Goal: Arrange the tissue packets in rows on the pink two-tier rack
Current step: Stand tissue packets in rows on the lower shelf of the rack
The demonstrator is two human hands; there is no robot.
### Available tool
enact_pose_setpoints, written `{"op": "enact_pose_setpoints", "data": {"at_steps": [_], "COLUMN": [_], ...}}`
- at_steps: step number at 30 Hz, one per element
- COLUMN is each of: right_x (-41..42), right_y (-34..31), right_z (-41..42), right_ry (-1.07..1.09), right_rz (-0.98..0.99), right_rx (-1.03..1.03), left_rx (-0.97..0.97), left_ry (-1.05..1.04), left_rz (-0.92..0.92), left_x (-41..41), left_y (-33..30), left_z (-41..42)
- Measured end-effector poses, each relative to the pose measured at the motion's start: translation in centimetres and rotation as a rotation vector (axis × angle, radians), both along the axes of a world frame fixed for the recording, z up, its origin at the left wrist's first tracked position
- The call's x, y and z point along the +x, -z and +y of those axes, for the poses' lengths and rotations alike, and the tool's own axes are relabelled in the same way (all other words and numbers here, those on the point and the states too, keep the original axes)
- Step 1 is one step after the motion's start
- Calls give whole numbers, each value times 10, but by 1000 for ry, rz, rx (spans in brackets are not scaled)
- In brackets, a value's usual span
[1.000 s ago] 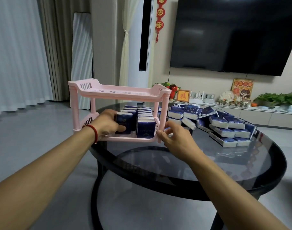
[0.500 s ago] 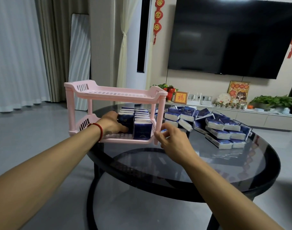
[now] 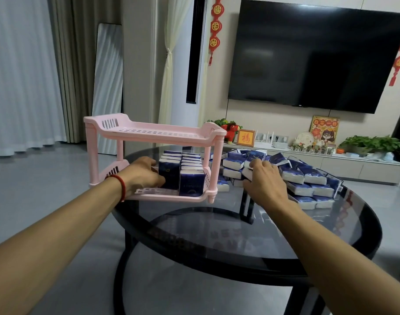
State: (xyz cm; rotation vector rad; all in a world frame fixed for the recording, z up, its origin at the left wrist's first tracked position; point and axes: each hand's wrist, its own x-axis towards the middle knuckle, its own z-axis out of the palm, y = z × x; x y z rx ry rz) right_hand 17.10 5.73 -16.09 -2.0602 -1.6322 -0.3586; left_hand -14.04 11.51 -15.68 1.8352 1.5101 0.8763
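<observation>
The pink two-tier rack (image 3: 153,133) stands at the left of the round glass table. Its top tier holds nothing; its lower tier carries two rows of upright dark-blue tissue packets (image 3: 191,180). My left hand (image 3: 142,173), with a red wrist cord, reaches into the lower tier and presses against the front packet of the left row (image 3: 169,175). My right hand (image 3: 263,183) rests on the loose pile of tissue packets (image 3: 308,178) to the right of the rack, its fingers closing over one packet (image 3: 248,172) there.
The black-rimmed glass table (image 3: 240,223) has open surface in front of the rack and the pile. Behind stand a low TV cabinet (image 3: 353,164) with ornaments and plants, a wall television, and a leaning mirror (image 3: 108,92) at the left.
My right hand has left the rack's front right post and moved right onto the loose pile. My left hand has stayed in the lower tier against the packets.
</observation>
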Motion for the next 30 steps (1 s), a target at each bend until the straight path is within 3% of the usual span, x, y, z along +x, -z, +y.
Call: {"op": "enact_pose_setpoints", "data": {"at_steps": [3, 5, 9, 11, 13, 14, 17, 20, 22, 24, 27, 30], "right_x": [6, 10, 12, 8, -3, -9, -20, -23, -17, 3, 36, 43], "right_y": [8, 10, -2, -10, -18, -21, -22, -17, -12, -6, 0, 5], "right_z": [13, 14, -11, -33, -56, -66, -78, -74, -62, -45, -30, -26], "right_ry": [0, 2, -58, -218, -489, -616, -834, -856, -671, -299, 190, 286], "right_rz": [-182, -176, 51, 315, 615, 693, 724, 744, 636, 357, 18, -43], "right_rx": [28, 83, 302, 466, 427, 356, 217, 108, 224, 367, 158, -21], "left_rx": [142, 301, 904, 1045, 983, 862, 458, 331, 259, 205, 184, 147], "left_ry": [-55, -122, -175, -77, 135, 223, 315, 300, 287, 286, 291, 311], "left_rz": [159, 226, 263, 183, 15, -68, -133, -212, -278, -312, -350, -385], "left_x": [-3, 1, 18, 32, 56, 68, 97, 104, 101, 99, 99, 99], "left_y": [0, 1, 11, 12, 9, 9, 15, 22, 26, 27, 29, 30], "left_z": [-20, -40, -94, -116, -138, -146, -151, -139, -134, -133, -133, -132]}}
